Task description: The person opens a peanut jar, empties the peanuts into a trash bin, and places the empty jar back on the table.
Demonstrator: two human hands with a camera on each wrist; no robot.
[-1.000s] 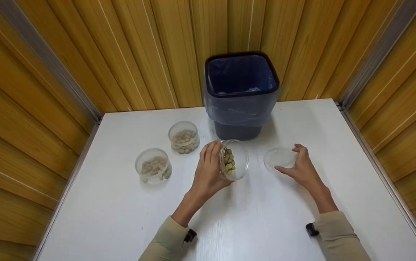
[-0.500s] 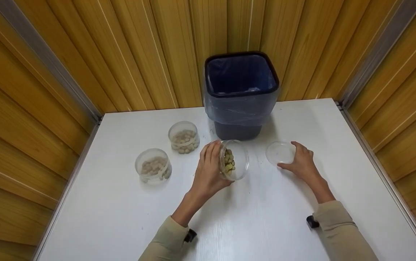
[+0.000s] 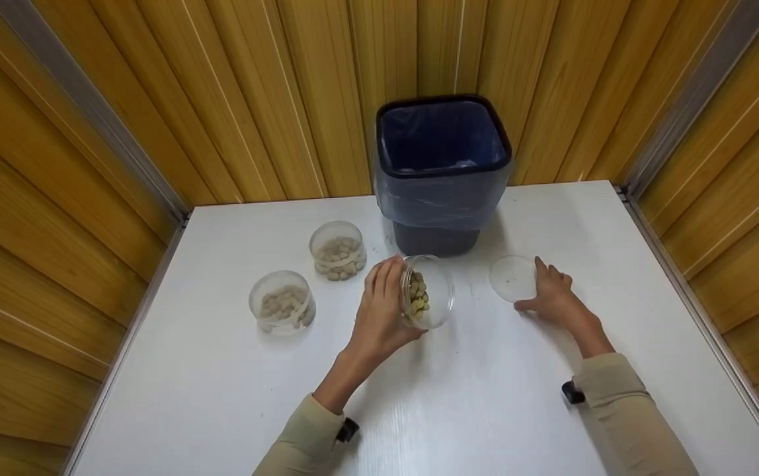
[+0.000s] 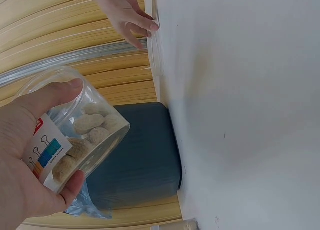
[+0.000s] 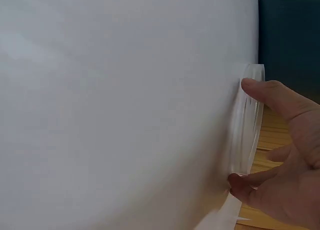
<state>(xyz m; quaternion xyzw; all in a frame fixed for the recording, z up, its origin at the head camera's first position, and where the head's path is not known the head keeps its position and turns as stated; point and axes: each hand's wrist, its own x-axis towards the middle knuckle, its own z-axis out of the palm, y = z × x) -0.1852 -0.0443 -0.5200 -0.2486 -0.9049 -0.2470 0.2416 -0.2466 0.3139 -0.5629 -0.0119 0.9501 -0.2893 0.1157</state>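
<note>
My left hand (image 3: 383,311) grips a clear plastic jar (image 3: 441,294), tilted so its mouth faces right in the head view. Unshelled peanuts (image 4: 95,127) lie inside it, and a printed label (image 4: 47,149) with binder clip pictures shows on its side. To the right, a round clear lid (image 3: 510,279) lies flat on the white table (image 3: 459,403). My right hand (image 3: 555,296) holds the lid at its right side, with thumb and fingertips on opposite parts of the rim in the right wrist view.
Two clear tubs, a nearer tub (image 3: 282,274) and a farther tub (image 3: 336,225), stand on the left with pale peanuts in them. Behind the jar stands a dark bin (image 3: 436,239) lined with a bluish bag. Wood-look walls (image 3: 326,99) enclose the back and sides.
My right hand has moved the lid slightly right and away from me, and the lid now lies flat on the table. The left hand and jar stay in place.
</note>
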